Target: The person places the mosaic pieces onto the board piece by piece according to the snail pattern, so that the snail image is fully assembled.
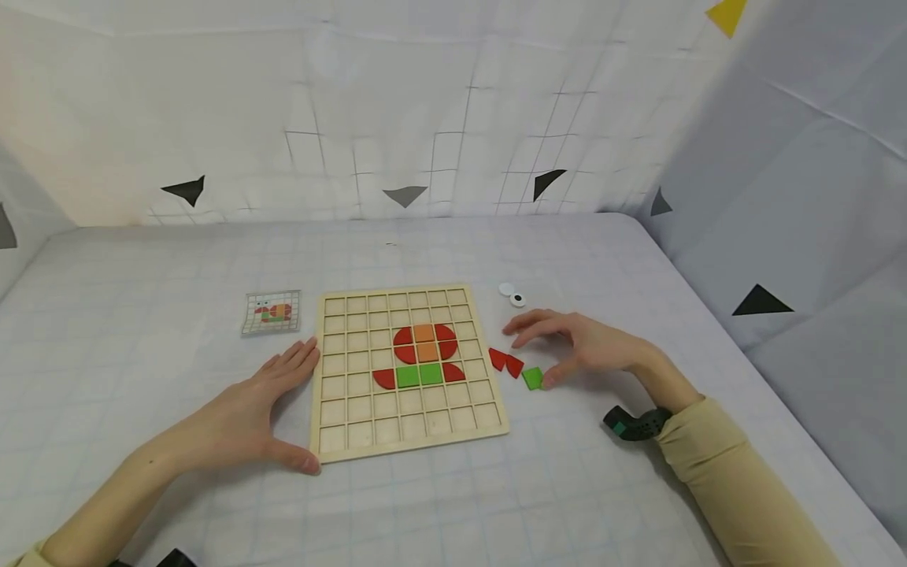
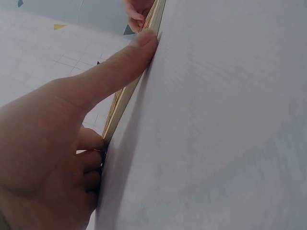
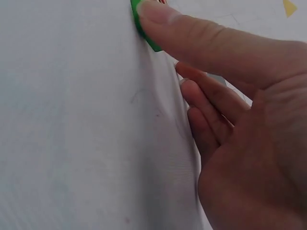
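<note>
A wooden grid board (image 1: 411, 453) lies flat on the table. Orange, red and green pieces fill some cells near its middle, including an orange square (image 1: 425, 342) and a green square (image 1: 430, 373). Along the board's left edge rests my left hand (image 1: 237, 417), thumb at the near corner and fingers extended farther up. To the right of the board, my right hand (image 1: 588, 342) is spread, its thumb tip touching a loose green tile (image 1: 532, 379); the right wrist view shows the thumb over that tile (image 3: 139, 24). Two red quarter-round pieces (image 1: 514, 366) lie beside the tile, below my fingers.
A small pattern card (image 1: 272, 313) with a coloured picture lies left of the board. Beyond my right fingers are a white disc (image 1: 506, 289) and an eye disc (image 1: 518, 300). White sheeting (image 1: 397, 102) rises behind the table, with a grey one (image 1: 801, 197) at the right.
</note>
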The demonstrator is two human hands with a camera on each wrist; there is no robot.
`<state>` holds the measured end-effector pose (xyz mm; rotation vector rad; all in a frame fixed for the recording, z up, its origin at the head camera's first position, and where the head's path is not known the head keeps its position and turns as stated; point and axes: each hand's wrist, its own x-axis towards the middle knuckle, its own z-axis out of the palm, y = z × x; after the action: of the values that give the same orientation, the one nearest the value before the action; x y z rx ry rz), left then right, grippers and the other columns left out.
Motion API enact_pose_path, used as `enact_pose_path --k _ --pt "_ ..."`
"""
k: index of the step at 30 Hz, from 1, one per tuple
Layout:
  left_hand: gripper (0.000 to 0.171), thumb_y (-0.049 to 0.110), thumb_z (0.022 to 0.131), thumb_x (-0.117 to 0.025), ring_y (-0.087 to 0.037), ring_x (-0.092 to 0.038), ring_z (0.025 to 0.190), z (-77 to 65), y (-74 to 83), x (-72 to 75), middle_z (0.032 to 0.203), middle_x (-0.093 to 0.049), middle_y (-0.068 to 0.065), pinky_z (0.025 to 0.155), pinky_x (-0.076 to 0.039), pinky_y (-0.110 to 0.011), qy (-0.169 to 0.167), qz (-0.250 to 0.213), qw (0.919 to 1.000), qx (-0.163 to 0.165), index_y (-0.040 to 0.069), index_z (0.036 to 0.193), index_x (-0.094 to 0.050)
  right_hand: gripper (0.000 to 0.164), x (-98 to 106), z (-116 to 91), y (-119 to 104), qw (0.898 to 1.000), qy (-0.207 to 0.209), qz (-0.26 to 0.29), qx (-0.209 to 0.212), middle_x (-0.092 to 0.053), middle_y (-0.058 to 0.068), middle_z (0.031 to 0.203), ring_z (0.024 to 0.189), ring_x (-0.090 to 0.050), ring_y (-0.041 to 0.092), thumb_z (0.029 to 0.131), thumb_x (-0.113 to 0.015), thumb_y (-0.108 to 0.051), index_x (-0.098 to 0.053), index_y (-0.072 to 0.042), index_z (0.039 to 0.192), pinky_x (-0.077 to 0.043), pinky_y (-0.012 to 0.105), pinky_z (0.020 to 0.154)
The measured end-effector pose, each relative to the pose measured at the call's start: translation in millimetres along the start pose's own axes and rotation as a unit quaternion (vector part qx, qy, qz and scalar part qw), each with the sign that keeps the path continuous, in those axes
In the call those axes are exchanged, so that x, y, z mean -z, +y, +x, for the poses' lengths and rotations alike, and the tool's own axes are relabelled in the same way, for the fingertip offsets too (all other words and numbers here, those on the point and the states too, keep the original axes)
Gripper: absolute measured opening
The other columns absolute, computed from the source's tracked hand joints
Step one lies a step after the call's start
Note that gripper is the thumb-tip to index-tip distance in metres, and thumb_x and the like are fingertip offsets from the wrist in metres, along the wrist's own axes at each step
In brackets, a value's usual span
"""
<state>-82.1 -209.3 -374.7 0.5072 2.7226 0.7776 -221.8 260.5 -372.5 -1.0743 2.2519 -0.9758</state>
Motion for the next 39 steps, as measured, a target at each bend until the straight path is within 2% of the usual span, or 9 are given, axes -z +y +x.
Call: enact_pose_path --k 9,16,21,26,31,36,38,39 --pt "0.139 0.077 0.054 -0.081 -0.031 -0.01 0.155 0.1 -0.7 0.0 0.169 -0.009 0.0 0.121 -0.019 -0.059 0.0 0.0 1.0 -0.001 0.009 0.16 -0.021 0.044 -5 6 2 0.998 0.054 -0.011 -0.014 -0.059 -0.01 0.134 0.134 -0.046 0.012 0.08 -0.085 -0.028 -0.07 -0.029 0.121 -0.034 0.02 0.114" --pt "0.139 0.077 0.054 -0.08 -0.031 -0.009 0.155 0.6 -0.6 0.0 0.169 -0.008 0.0 0.121 -0.019 -0.059 -0.002 0.0 1.0 0.0 0.011 0.16 -0.02 0.041 -10 11 4 0.994 0.107 -0.001 0.003 -0.067 -0.006 0.12 0.123 -0.054 0.011 0.079 -0.086 -0.022 -0.071 -0.024 0.117 -0.036 0.018 0.112" --pt "0.139 0.077 0.054 -0.08 -0.031 -0.009 0.155 0.6 -1.4 -0.2 0.169 -0.007 0.001 0.121 -0.019 -0.06 -0.003 0.001 1.0 0.0 0.011 0.16 -0.02 0.04 -16 13 4 0.989 0.145 -0.003 0.001 -0.066 -0.003 0.118 0.117 -0.055 0.014 0.077 -0.087 -0.013 -0.073 -0.021 0.114 -0.042 0.019 0.106" --pt "0.139 0.077 0.054 -0.08 -0.031 -0.009 0.155 0.6 -1.0 0.0 0.169 -0.008 0.0 0.121 -0.019 -0.06 -0.004 0.001 1.0 0.002 0.01 0.16 -0.02 0.042 -20 17 4 0.981 0.187 -0.046 0.013 -0.066 -0.001 0.115 0.108 -0.057 0.016 0.074 -0.089 -0.013 -0.074 -0.017 0.114 -0.046 0.023 0.098" --pt "0.139 0.077 0.054 -0.081 -0.031 -0.009 0.155 0.4 -0.6 0.2 0.169 -0.008 0.0 0.121 -0.018 -0.06 -0.004 -0.001 1.0 0.003 0.01 0.16 -0.02 0.043 -22 19 6 0.973 0.209 -0.1 0.024 -0.066 -0.008 0.116 0.111 -0.056 0.008 0.076 -0.089 -0.022 -0.073 -0.021 0.116 -0.043 0.019 0.1" --pt "0.14 0.079 0.054 -0.079 -0.033 -0.01 0.155 -0.6 -1.1 0.8 0.169 -0.008 -0.001 0.121 -0.019 -0.061 -0.003 -0.001 1.0 0.0 0.01 0.16 -0.02 0.037 -24 18 -7 0.974 0.21 -0.081 0.027 -0.071 0.001 0.114 0.111 -0.056 0.02 0.08 -0.084 -0.012 -0.074 -0.013 0.116 -0.046 0.037 0.099" --pt "0.14 0.08 0.054 -0.078 -0.033 -0.01 0.155 -0.8 -1.4 0.7 0.169 -0.008 0.0 0.121 -0.019 -0.061 -0.002 -0.001 1.0 0.0 0.01 0.16 -0.02 0.033 -25 19 -9 0.973 0.216 -0.075 0.027 -0.071 0.004 0.11 0.106 -0.057 0.023 0.081 -0.083 -0.007 -0.074 -0.012 0.112 -0.047 0.04 0.095" --pt "0.14 0.079 0.054 -0.078 -0.033 -0.01 0.155 -1.0 -1.4 0.6 0.169 -0.008 0.0 0.121 -0.019 -0.061 -0.001 -0.001 1.0 0.0 0.009 0.16 -0.021 0.032 -25 19 -4 0.972 0.22 -0.075 0.027 -0.07 0.001 0.109 0.105 -0.057 0.021 0.081 -0.083 -0.008 -0.075 -0.015 0.111 -0.047 0.038 0.093"
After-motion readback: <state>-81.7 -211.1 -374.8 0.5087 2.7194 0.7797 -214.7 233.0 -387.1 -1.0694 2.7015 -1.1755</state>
